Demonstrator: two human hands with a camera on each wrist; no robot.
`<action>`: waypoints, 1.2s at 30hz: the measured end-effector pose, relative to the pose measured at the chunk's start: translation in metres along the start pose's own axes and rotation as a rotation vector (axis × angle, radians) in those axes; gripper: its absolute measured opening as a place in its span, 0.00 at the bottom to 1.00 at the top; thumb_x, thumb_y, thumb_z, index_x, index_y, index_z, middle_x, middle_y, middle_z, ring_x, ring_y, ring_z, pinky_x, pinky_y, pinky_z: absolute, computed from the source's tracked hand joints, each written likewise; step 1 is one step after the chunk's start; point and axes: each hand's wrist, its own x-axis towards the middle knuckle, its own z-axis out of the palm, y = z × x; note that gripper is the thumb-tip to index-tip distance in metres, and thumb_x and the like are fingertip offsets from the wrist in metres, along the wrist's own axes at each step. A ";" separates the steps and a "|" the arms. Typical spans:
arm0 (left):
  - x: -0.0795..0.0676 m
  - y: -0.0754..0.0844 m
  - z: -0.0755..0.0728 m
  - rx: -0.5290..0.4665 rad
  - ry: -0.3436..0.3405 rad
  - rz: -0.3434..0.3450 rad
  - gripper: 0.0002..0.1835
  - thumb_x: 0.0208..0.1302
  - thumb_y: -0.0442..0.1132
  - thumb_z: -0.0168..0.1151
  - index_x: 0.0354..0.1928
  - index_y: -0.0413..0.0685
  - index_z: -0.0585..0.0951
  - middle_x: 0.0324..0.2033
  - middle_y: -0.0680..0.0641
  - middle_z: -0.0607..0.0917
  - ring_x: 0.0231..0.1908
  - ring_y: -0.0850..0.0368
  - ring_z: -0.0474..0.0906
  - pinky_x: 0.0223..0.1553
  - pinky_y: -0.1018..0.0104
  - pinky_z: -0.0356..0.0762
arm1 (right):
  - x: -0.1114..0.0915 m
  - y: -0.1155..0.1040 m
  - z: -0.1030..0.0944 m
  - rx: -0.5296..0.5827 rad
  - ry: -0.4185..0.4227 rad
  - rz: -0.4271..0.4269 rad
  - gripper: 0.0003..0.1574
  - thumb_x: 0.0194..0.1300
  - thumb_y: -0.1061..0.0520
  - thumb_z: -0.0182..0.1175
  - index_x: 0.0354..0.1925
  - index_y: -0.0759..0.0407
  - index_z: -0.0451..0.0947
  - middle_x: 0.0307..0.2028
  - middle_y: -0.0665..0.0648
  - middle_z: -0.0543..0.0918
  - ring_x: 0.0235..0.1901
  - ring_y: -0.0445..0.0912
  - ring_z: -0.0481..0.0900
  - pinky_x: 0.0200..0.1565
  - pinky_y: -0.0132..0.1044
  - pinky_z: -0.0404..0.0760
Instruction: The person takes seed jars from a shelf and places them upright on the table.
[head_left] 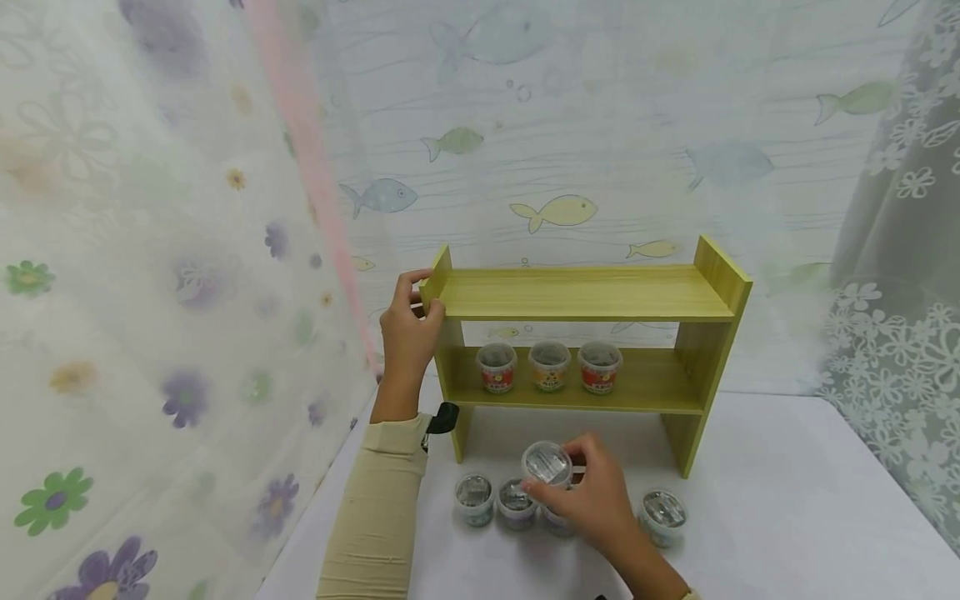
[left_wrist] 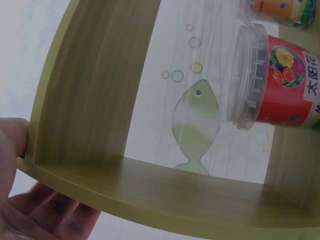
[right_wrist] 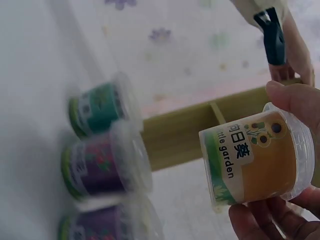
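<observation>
My right hand [head_left: 592, 496] holds a clear-lidded plastic cup [right_wrist: 255, 160] with an orange sunflower label, raised above the table in front of the shelf. Fingers and thumb are around its sides near the lid. At the upper left end of the yellow-green wooden shelf [head_left: 585, 292], my left hand [head_left: 408, 337] grips the side panel. Below the held cup stand a green-labelled cup [right_wrist: 100, 107], a purple-labelled cup [right_wrist: 102, 162] and another purple-labelled cup [right_wrist: 107, 220]. The last is partly hidden by my right hand in the head view.
The shelf's middle board carries a red-labelled cup [head_left: 497, 368], an orange-labelled cup [head_left: 550, 368] and a second red-labelled cup [head_left: 599, 368]. Another lidded cup [head_left: 663, 518] stands right of my right hand on the white table [head_left: 780, 492]. Patterned curtains [head_left: 637, 125] hang behind and left.
</observation>
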 end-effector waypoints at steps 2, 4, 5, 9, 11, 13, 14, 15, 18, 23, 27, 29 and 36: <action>0.000 0.000 0.000 0.002 0.001 -0.003 0.22 0.70 0.40 0.56 0.64 0.66 0.76 0.43 0.42 0.87 0.43 0.47 0.90 0.37 0.51 0.87 | -0.004 0.000 0.007 0.011 -0.014 -0.003 0.40 0.39 0.38 0.86 0.43 0.51 0.76 0.42 0.48 0.81 0.43 0.42 0.80 0.45 0.36 0.84; 0.000 -0.001 0.000 0.000 0.001 -0.005 0.22 0.70 0.40 0.56 0.64 0.66 0.76 0.43 0.42 0.87 0.43 0.47 0.90 0.37 0.51 0.87 | -0.009 0.000 0.014 -0.003 -0.027 -0.012 0.39 0.39 0.37 0.86 0.41 0.50 0.75 0.41 0.47 0.80 0.41 0.41 0.79 0.44 0.35 0.83; 0.000 -0.001 0.000 0.000 0.001 -0.005 0.22 0.70 0.41 0.57 0.64 0.66 0.76 0.43 0.42 0.87 0.43 0.47 0.90 0.37 0.51 0.87 | -0.011 0.000 0.018 -0.015 -0.033 -0.019 0.39 0.39 0.35 0.85 0.40 0.49 0.75 0.40 0.47 0.79 0.40 0.41 0.78 0.43 0.34 0.81; 0.000 -0.001 0.000 -0.005 0.003 -0.005 0.22 0.71 0.40 0.57 0.64 0.67 0.76 0.43 0.42 0.87 0.43 0.47 0.90 0.38 0.50 0.88 | -0.020 0.002 0.032 -0.063 -0.061 -0.042 0.40 0.37 0.30 0.83 0.38 0.45 0.73 0.38 0.44 0.76 0.37 0.40 0.74 0.38 0.31 0.76; 0.000 -0.001 0.000 -0.006 0.003 -0.004 0.22 0.71 0.40 0.57 0.64 0.67 0.76 0.43 0.42 0.87 0.43 0.47 0.90 0.38 0.50 0.88 | -0.025 0.003 0.039 -0.073 -0.073 -0.054 0.39 0.37 0.28 0.82 0.37 0.43 0.72 0.38 0.42 0.76 0.37 0.39 0.74 0.39 0.31 0.75; 0.000 -0.002 0.001 -0.006 0.005 -0.004 0.22 0.71 0.40 0.57 0.64 0.67 0.76 0.43 0.42 0.88 0.43 0.46 0.90 0.38 0.50 0.88 | -0.028 0.004 0.045 -0.084 -0.087 -0.066 0.39 0.38 0.26 0.81 0.37 0.42 0.72 0.39 0.40 0.76 0.38 0.38 0.74 0.41 0.32 0.75; 0.000 -0.002 0.001 -0.006 0.006 -0.003 0.22 0.71 0.40 0.57 0.64 0.66 0.76 0.43 0.42 0.88 0.43 0.46 0.90 0.39 0.50 0.88 | -0.030 0.005 0.048 -0.096 -0.093 -0.072 0.39 0.38 0.25 0.80 0.38 0.42 0.72 0.39 0.40 0.76 0.38 0.38 0.74 0.42 0.33 0.75; 0.000 -0.002 0.001 -0.007 0.005 -0.004 0.22 0.71 0.40 0.57 0.64 0.66 0.76 0.43 0.42 0.88 0.43 0.46 0.90 0.38 0.50 0.88 | -0.031 0.006 0.052 -0.119 -0.094 -0.078 0.39 0.38 0.23 0.79 0.38 0.41 0.72 0.39 0.38 0.76 0.39 0.37 0.73 0.44 0.34 0.75; -0.001 -0.002 0.001 -0.005 0.004 -0.006 0.22 0.71 0.40 0.57 0.64 0.66 0.76 0.43 0.42 0.87 0.43 0.46 0.90 0.37 0.50 0.88 | -0.035 0.008 0.061 -0.207 -0.089 -0.097 0.42 0.37 0.17 0.74 0.39 0.40 0.74 0.39 0.36 0.76 0.41 0.37 0.72 0.47 0.38 0.73; -0.001 -0.001 0.000 -0.004 0.003 -0.010 0.22 0.71 0.40 0.57 0.65 0.67 0.76 0.43 0.42 0.87 0.44 0.46 0.90 0.37 0.50 0.88 | -0.039 0.010 0.075 -0.332 -0.065 -0.162 0.46 0.35 0.12 0.69 0.40 0.41 0.76 0.38 0.36 0.76 0.44 0.39 0.72 0.50 0.45 0.71; 0.000 -0.001 0.001 -0.002 0.008 -0.011 0.22 0.71 0.40 0.58 0.64 0.66 0.76 0.44 0.42 0.88 0.43 0.46 0.90 0.37 0.50 0.88 | -0.042 0.013 0.086 -0.393 -0.030 -0.237 0.46 0.35 0.13 0.70 0.39 0.42 0.76 0.39 0.38 0.76 0.43 0.40 0.71 0.48 0.46 0.69; 0.000 -0.001 0.001 0.002 0.010 -0.011 0.22 0.71 0.40 0.58 0.64 0.66 0.76 0.44 0.42 0.88 0.43 0.46 0.90 0.38 0.50 0.88 | -0.043 0.015 0.091 -0.429 -0.003 -0.275 0.46 0.36 0.11 0.69 0.38 0.42 0.76 0.40 0.38 0.76 0.43 0.41 0.70 0.49 0.47 0.69; 0.001 -0.001 0.002 0.003 0.013 -0.010 0.22 0.71 0.40 0.58 0.65 0.65 0.76 0.44 0.42 0.88 0.43 0.46 0.90 0.39 0.49 0.89 | -0.046 0.016 0.106 -0.534 0.014 -0.257 0.49 0.36 0.03 0.55 0.35 0.39 0.74 0.47 0.45 0.73 0.49 0.48 0.69 0.52 0.57 0.69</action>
